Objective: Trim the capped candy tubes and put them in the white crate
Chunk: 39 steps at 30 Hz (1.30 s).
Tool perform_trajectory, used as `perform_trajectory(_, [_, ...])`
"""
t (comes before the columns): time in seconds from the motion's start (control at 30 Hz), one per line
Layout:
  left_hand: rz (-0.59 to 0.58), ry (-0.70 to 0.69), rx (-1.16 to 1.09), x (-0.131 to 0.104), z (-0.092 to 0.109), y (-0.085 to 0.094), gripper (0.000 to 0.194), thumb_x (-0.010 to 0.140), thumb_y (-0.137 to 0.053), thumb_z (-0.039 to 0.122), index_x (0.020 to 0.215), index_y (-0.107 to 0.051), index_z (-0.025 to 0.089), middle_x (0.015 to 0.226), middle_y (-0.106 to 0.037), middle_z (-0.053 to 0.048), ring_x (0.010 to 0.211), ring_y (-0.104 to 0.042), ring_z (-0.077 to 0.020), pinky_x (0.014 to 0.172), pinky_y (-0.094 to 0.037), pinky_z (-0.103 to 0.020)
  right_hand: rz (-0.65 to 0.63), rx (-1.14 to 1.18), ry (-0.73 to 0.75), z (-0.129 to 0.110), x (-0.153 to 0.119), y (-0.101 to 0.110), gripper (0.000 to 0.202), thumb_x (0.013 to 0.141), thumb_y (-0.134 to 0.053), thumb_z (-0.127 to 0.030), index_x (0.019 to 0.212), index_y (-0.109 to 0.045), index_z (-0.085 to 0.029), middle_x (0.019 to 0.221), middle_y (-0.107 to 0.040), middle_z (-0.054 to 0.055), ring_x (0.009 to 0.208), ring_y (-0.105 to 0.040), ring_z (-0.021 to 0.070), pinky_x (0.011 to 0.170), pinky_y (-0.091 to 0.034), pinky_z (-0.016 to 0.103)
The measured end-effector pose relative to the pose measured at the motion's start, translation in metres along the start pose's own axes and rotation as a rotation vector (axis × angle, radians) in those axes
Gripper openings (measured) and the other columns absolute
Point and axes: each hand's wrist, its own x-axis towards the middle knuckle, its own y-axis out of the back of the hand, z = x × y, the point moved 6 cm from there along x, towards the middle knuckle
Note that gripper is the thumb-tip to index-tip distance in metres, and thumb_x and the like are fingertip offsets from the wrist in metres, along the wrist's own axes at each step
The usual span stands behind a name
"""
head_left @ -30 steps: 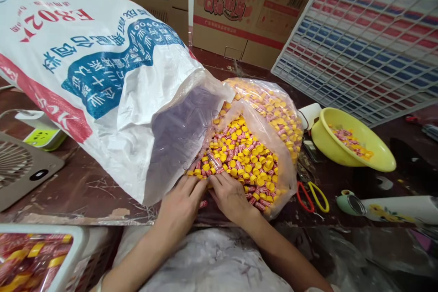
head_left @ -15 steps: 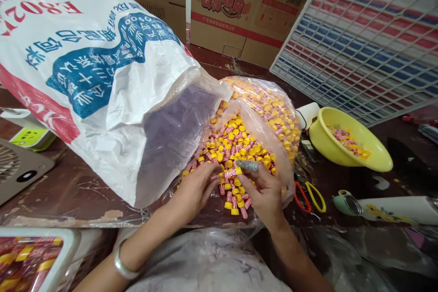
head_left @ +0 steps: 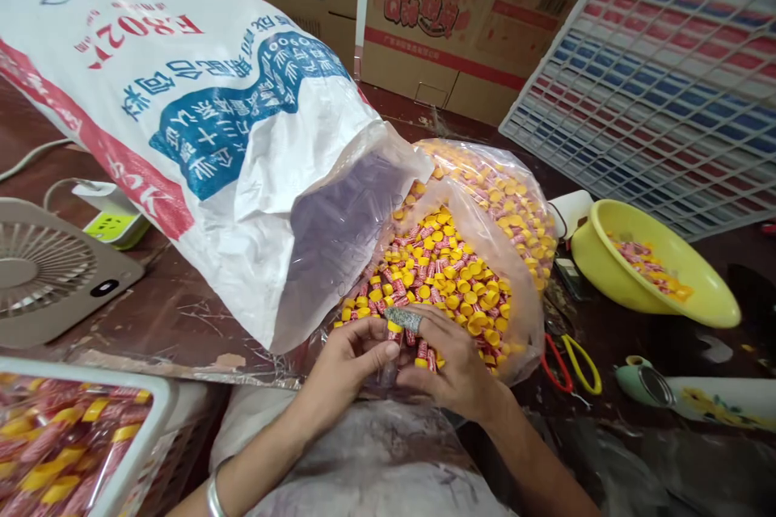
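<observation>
My left hand [head_left: 352, 359] pinches a small clear tube with a red-patterned piece and a yellow cap [head_left: 394, 331] between thumb and fingers, at the table's front edge. Close on its right, my right hand [head_left: 445, 351] has its fingers curled at the same capped tube; a grey wrap covers one fingertip. Behind both hands lies an open clear plastic bag [head_left: 525, 323] full of yellow caps with red-patterned pieces [head_left: 436, 258]. The wide mouth of a white woven sack [head_left: 255, 242], with clear tubes inside, opens toward them from the left.
A fan [head_left: 42, 266] and power strip [head_left: 118, 226] sit left. A white basket [head_left: 163, 412] of capped tubes is at lower left. To the right are a yellow bowl [head_left: 660, 291], scissors [head_left: 567, 363], a flask [head_left: 715, 404] and a white wire grid [head_left: 655, 97]. Cartons [head_left: 449, 56] stand behind.
Both hands have moved down toward the table's front edge and closer together. A clear tube with a yellow cap now shows between them. The view has shifted left.
</observation>
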Motion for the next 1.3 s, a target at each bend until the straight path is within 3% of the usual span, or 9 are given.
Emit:
perform_trajectory(0.1, [0.03, 0.073, -0.202, 0.0, -0.007, 0.0, 0.039, 0.068, -0.087, 0.041, 0.085, -0.066, 0.013, 0.075, -0.068, -0.002, 0.069, -0.067, -0.0151, 0.07, -0.055, -0.027, 0.019, -0.151, 0.077, -0.005, -0.001, -0.016, 0.069, 0.081, -0.077, -0.047, 0.135, -0.048, -0.016, 0.128, -0.062, 0.018, 0.124, -0.057, 0.0334, 0.104, -0.051, 0.054])
perform_trajectory(0.23, [0.06, 0.14, -0.302, -0.001, -0.015, -0.002, 0.042, 0.065, -0.089, 0.038, 0.086, -0.064, 0.012, 0.073, -0.067, -0.003, 0.064, -0.065, -0.013, 0.066, -0.055, -0.026, 0.169, -0.218, 0.074, -0.006, -0.002, -0.031, 0.06, 0.077, -0.08, -0.043, 0.124, -0.051, -0.019, 0.112, -0.066, 0.015, 0.112, -0.062, 0.033, 0.097, -0.054, 0.055])
perform_trajectory(0.33, [0.035, 0.117, -0.168, 0.0, -0.013, 0.002, 0.037, 0.069, -0.083, 0.029, 0.096, -0.063, 0.014, 0.079, -0.065, -0.001, 0.068, -0.062, -0.0127, 0.068, -0.054, -0.025, 0.083, -0.175, 0.059, -0.003, 0.001, -0.035, 0.066, 0.072, -0.085, -0.045, 0.122, -0.051, -0.019, 0.117, -0.064, 0.016, 0.118, -0.059, 0.0337, 0.103, -0.05, 0.056])
perform_trajectory(0.47, [0.103, -0.146, 0.678, 0.001, 0.02, 0.023, 0.016, 0.075, -0.061, 0.008, 0.088, -0.063, 0.017, 0.082, -0.06, -0.001, 0.075, -0.06, -0.0164, 0.068, -0.05, -0.026, -0.035, -0.133, -0.056, 0.015, 0.001, -0.025, 0.078, 0.072, -0.085, -0.05, 0.133, -0.047, -0.019, 0.132, -0.059, 0.017, 0.128, -0.054, 0.035, 0.102, -0.051, 0.052])
perform_trajectory(0.6, [0.32, -0.326, 1.717, 0.004, 0.058, 0.034, 0.039, 0.078, -0.043, -0.005, 0.101, -0.066, 0.016, 0.098, -0.059, -0.01, 0.085, -0.061, -0.0256, 0.066, -0.05, -0.033, 0.053, -0.24, -0.231, 0.034, -0.005, -0.014, 0.01, 0.094, -0.063, -0.03, 0.097, -0.059, -0.021, 0.089, -0.066, 0.006, 0.086, -0.066, 0.0238, 0.076, -0.056, 0.037])
perform_trajectory(0.73, [0.299, -0.296, 2.09, 0.018, 0.062, 0.03, 0.034, 0.08, -0.038, -0.006, 0.093, -0.065, 0.011, 0.094, -0.058, -0.015, 0.082, -0.061, -0.0295, 0.058, -0.049, -0.034, -0.189, -0.255, -0.028, 0.015, -0.004, -0.05, 0.009, 0.097, -0.058, -0.02, 0.088, -0.059, -0.02, 0.095, -0.067, 0.006, 0.091, -0.062, 0.0208, 0.08, -0.053, 0.033])
perform_trajectory(0.93, [0.312, -0.329, 1.894, 0.02, 0.054, 0.038, 0.031, 0.088, -0.045, 0.004, 0.11, -0.064, 0.018, 0.107, -0.062, -0.014, 0.084, -0.064, -0.0277, 0.057, -0.048, -0.031, -0.339, -0.393, 0.186, 0.002, -0.007, -0.089, 0.008, 0.094, -0.058, -0.013, 0.092, -0.061, -0.021, 0.102, -0.068, 0.006, 0.095, -0.06, 0.0224, 0.079, -0.052, 0.035])
perform_trajectory(1.17, [0.068, -0.262, 1.078, -0.012, 0.031, 0.041, 0.025, 0.096, -0.053, 0.036, 0.113, -0.061, 0.02, 0.106, -0.071, -0.006, 0.094, -0.066, -0.022, 0.082, -0.049, -0.031, 0.377, 0.166, -0.327, 0.037, -0.013, -0.027, 0.015, 0.093, -0.065, -0.027, 0.106, -0.06, -0.022, 0.104, -0.073, 0.007, 0.09, -0.072, 0.0205, 0.081, -0.06, 0.034])
perform_trajectory(1.3, [-0.025, -0.132, 0.777, -0.017, 0.017, 0.026, 0.022, 0.092, -0.059, 0.04, 0.099, -0.064, 0.019, 0.096, -0.069, -0.002, 0.088, -0.062, -0.0189, 0.078, -0.046, -0.027, 0.397, 0.304, -0.379, 0.03, -0.011, -0.023, 0.014, 0.092, -0.066, -0.031, 0.104, -0.063, -0.022, 0.094, -0.075, 0.005, 0.084, -0.072, 0.0198, 0.078, -0.06, 0.033])
